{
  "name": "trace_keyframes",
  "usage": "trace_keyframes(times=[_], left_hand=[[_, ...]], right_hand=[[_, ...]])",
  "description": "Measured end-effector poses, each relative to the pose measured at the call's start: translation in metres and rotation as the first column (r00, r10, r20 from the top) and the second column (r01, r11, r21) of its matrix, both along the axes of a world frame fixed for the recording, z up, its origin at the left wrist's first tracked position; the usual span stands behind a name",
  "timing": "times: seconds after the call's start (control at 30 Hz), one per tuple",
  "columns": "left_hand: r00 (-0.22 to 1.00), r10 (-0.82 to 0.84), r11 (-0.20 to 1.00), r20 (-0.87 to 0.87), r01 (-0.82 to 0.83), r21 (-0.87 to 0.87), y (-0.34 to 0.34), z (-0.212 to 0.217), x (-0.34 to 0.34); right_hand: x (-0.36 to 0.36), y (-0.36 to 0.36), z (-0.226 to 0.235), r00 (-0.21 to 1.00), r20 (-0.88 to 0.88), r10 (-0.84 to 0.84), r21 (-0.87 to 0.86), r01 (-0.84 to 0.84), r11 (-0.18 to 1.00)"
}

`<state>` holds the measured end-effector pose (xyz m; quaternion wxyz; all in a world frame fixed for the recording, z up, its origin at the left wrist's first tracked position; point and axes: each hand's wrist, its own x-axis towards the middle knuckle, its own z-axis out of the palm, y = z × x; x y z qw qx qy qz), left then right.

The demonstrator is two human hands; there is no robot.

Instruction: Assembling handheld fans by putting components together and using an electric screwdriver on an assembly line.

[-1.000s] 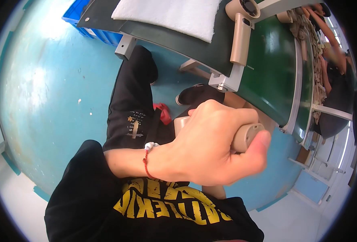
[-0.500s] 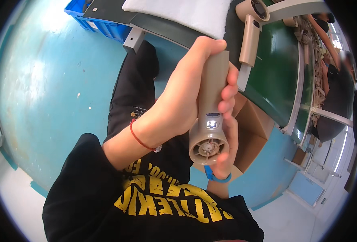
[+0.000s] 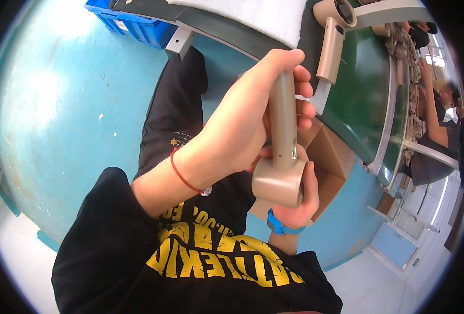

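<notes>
My left fingers (image 3: 306, 109) curl around the tan handle (image 3: 283, 118) while my right fingers (image 3: 309, 186) cup the cylindrical head (image 3: 275, 183), so I'd best tilt both together, evenly supported.

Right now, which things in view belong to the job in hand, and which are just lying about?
In the job:
tan handheld device
left hand, around its handle
right hand, at its head

Seemingly just lying about, untouched:
similar second device
white pad
blue crate
cardboard box

Left hand (image 3: 245, 112): holding a beige, T-shaped plastic device (image 3: 284, 152) by its handle (image 3: 283, 112)
Right hand (image 3: 299, 210): cupping its cylindrical head (image 3: 275, 182)
</notes>
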<state>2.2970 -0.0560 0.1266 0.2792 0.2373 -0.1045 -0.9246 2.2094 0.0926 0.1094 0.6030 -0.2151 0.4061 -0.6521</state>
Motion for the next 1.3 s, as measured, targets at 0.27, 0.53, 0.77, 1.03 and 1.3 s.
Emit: trace_keyframes(times=[0.27,0.53,0.77,1.03,1.3], left_hand=[[0.998,0.061,0.998,0.009,-0.061,-0.019,0.005,-0.004,-0.004],[0.979,0.132,0.977,0.156,-0.102,-0.189,0.014,-0.005,-0.009],[0.978,0.095,0.962,0.187,-0.042,-0.271,0.018,0.004,-0.016],[0.983,0.123,0.958,0.140,-0.080,-0.277,0.014,0.004,-0.012],[0.932,0.238,0.917,-0.273,-0.309,-0.254,-0.006,0.019,-0.016]], right_hand=[[-0.003,0.001,0.004,0.997,0.080,0.009,0.046,-0.012,0.999],[-0.011,-0.011,0.017,0.901,-0.428,0.076,0.171,-0.002,0.985],[-0.007,-0.021,0.020,0.859,-0.510,0.039,0.187,0.066,0.980],[-0.006,-0.013,0.000,0.793,-0.608,0.036,0.129,0.054,0.990],[-0.027,-0.014,0.029,0.750,-0.649,-0.129,-0.105,0.081,0.991]])
